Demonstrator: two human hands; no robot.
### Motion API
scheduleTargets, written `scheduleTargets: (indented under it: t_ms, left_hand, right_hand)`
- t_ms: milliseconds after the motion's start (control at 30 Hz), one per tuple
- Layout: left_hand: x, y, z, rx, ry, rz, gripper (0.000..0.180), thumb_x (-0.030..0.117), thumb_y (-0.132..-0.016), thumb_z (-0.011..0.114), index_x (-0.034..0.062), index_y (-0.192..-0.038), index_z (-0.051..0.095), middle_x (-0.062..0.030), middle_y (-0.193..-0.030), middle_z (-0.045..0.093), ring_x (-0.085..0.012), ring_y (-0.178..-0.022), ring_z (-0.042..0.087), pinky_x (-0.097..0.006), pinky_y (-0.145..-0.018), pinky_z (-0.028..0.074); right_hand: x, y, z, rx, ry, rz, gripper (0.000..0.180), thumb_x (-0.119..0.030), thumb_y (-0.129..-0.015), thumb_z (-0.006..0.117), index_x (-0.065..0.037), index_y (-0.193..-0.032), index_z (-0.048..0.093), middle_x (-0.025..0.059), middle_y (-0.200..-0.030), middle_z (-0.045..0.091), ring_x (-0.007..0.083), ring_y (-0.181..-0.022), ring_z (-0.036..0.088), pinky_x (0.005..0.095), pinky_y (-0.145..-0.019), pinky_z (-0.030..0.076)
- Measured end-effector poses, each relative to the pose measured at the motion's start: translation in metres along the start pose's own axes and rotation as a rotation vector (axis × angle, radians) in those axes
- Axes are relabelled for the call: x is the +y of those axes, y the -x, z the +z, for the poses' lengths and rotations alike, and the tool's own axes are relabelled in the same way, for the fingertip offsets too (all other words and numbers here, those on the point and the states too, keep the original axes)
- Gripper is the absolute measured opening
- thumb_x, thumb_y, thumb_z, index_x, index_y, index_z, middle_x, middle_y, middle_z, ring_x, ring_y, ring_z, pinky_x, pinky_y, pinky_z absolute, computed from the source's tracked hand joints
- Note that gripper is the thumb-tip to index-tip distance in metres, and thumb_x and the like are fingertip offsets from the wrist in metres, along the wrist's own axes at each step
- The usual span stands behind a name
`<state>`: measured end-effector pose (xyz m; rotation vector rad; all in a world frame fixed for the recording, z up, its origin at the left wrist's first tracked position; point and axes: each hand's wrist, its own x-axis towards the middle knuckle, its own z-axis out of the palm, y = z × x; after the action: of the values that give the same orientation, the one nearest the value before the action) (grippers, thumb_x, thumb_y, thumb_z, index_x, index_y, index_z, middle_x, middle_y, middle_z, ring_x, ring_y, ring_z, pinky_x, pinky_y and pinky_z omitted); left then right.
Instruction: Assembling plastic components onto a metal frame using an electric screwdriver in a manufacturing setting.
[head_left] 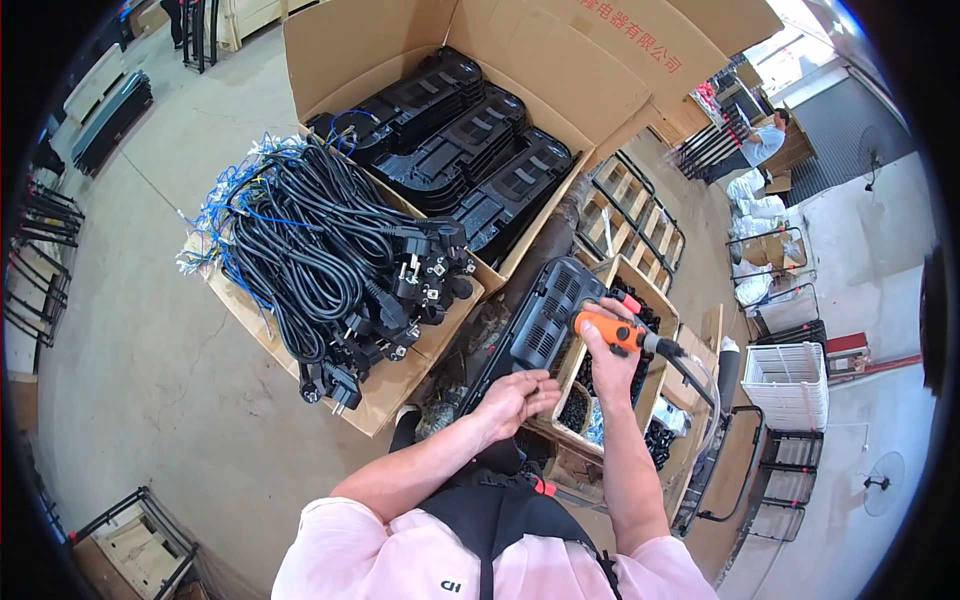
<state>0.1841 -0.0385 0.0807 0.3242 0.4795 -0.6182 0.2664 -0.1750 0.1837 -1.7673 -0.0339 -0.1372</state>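
Observation:
My right hand [610, 360] is wrapped round an orange power screwdriver [600, 328], whose dark end and pale hose lead off to the right. The tool lies over the right edge of a black vented plastic cover [545, 320]. Just below the cover's near end is my left hand [518, 400], its fingers curled together; whatever they may pinch is too small to make out. Under and beside my right forearm sits a wooden parts box [562, 437] with compartments of small black parts [576, 408].
Left of the cover, a large bundle of black power cords [310, 240] with blue wire ends lies on cardboard [365, 410]. Behind stands an open carton [370, 40] of stacked black plastic housings [460, 140]. A wooden pallet [640, 215], white baskets [785, 385] and another person [765, 145] are to the right.

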Motion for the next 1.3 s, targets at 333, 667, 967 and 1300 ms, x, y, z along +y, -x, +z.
scheduleTargets:
  t_ms: [333, 667, 967, 1300]
  left_hand:
    - [-0.011, 0.012, -0.028, -0.071, -0.254, -0.095, 0.027, 0.032, -0.114, 0.054, 0.008, -0.114, 0.066, 0.0033, -0.08, 0.06, -0.0078, -0.061, 0.05, -0.023, -0.054, 0.04]
    - [-0.007, 0.025, -0.048, -0.016, -0.21, -0.066, 0.024, 0.024, -0.114, 0.053, 0.0062, -0.125, 0.064, 0.0009, -0.084, 0.064, -0.0082, -0.064, 0.051, -0.023, -0.054, 0.039]
    - [-0.013, 0.033, -0.038, -0.03, -0.189, -0.071, 0.022, 0.022, -0.111, 0.06, 0.0043, -0.122, 0.067, -0.0025, -0.092, 0.071, -0.0081, -0.064, 0.06, -0.023, -0.052, 0.044]
    - [-0.032, 0.048, -0.048, 0.0, -0.095, -0.038, 0.023, 0.031, -0.109, 0.064, 0.0094, -0.112, 0.071, 0.003, -0.083, 0.066, -0.0059, -0.064, 0.054, -0.021, -0.053, 0.04]
  right_hand:
    - [0.025, -0.039, 0.013, 0.009, 0.046, -0.01, 0.051, -0.009, -0.091, 0.082, -0.001, -0.135, 0.059, 0.016, -0.124, 0.073, 0.0206, -0.112, 0.069, 0.0364, -0.104, 0.055]
    - [0.022, -0.049, 0.018, -0.049, 0.075, 0.02, 0.048, -0.01, -0.09, 0.085, -0.003, -0.132, 0.062, 0.0104, -0.117, 0.074, 0.0161, -0.108, 0.069, 0.0321, -0.099, 0.056]
    - [0.027, -0.068, 0.026, -0.107, 0.183, 0.014, 0.028, -0.01, -0.087, 0.084, -0.002, -0.11, 0.071, 0.0077, -0.11, 0.075, 0.0151, -0.102, 0.069, 0.0327, -0.095, 0.055]
    - [0.027, -0.019, 0.017, -0.103, 0.078, -0.087, 0.049, -0.006, -0.086, 0.084, -0.001, -0.13, 0.064, 0.0124, -0.12, 0.074, 0.0175, -0.11, 0.069, 0.0337, -0.099, 0.056]
